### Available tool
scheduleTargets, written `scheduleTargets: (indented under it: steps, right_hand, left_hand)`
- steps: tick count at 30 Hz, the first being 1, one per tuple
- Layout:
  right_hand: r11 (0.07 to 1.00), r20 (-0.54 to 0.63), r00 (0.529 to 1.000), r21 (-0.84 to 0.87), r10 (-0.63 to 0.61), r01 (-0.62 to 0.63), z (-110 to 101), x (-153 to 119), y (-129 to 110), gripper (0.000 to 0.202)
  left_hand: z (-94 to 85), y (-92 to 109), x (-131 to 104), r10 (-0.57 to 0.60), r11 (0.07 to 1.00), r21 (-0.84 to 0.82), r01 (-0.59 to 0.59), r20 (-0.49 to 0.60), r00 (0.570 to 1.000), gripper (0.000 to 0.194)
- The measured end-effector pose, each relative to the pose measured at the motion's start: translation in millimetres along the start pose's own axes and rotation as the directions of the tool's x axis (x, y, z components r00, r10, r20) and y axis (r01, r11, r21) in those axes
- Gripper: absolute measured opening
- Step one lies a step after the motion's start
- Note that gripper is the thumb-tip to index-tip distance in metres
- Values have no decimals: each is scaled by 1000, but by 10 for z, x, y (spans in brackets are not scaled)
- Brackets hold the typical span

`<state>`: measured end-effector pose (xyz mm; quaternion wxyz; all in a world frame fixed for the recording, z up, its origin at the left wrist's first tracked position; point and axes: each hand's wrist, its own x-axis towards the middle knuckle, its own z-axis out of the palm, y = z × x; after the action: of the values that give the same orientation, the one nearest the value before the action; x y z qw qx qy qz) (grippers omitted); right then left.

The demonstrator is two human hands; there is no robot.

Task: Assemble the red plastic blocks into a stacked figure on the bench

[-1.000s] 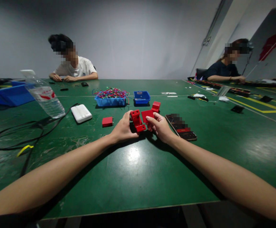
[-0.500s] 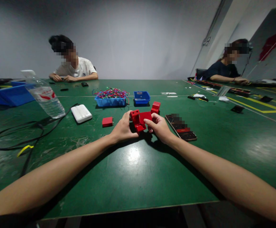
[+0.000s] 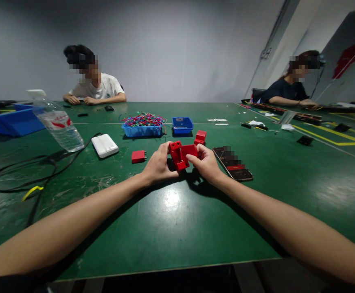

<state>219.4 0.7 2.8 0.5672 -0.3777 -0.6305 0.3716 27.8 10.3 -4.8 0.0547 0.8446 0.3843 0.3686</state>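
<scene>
My left hand [image 3: 159, 166] grips a red bracket-shaped block [image 3: 175, 155] with two round holes in its top, just above the green table [image 3: 165, 228]. Pinched in my right hand [image 3: 207, 165] is a flat red piece [image 3: 189, 152], held against the block's right side; whether the two are joined I cannot tell. Left of my left hand lies a red box with metal pins [image 3: 138, 156]. Another red part [image 3: 200, 137] rests behind my right hand.
A phone [image 3: 233, 164] lies right of my right hand. Behind are a blue tray of coloured wires [image 3: 143, 130] and a small blue tray [image 3: 182, 125]. A white power bank [image 3: 104, 146], cable and water bottle [image 3: 58, 122] stand left. Two people sit across the table.
The flat red piece has shifted slightly right and tilted, and the block in my left hand has turned a little. Both hands keep their hold.
</scene>
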Motion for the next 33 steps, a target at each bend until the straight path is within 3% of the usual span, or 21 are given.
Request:
scheduleTargets:
  steps: [6, 15, 25, 33]
  right_hand:
    - [1000, 18, 1000, 12, -19, 19, 9, -9, -28, 25]
    - [1000, 38, 999, 3, 21, -22, -18, -23, -33, 38]
    - [997, 57, 996, 4, -73, 73, -12, -4, -5, 27]
    - [998, 82, 995, 22, -63, 61, -21, -2, -17, 29]
  left_hand:
    - [-14, -3, -2, 32, 999, -11, -32, -7, 999, 88]
    - [0, 0, -3, 14, 1000, -10, -14, -13, 1000, 90]
    - [-4, -2, -1, 8, 1000, -12, -8, -9, 1000, 88]
    - [-7, -5, 0, 9, 1000, -17, -9, -2, 1000, 88]
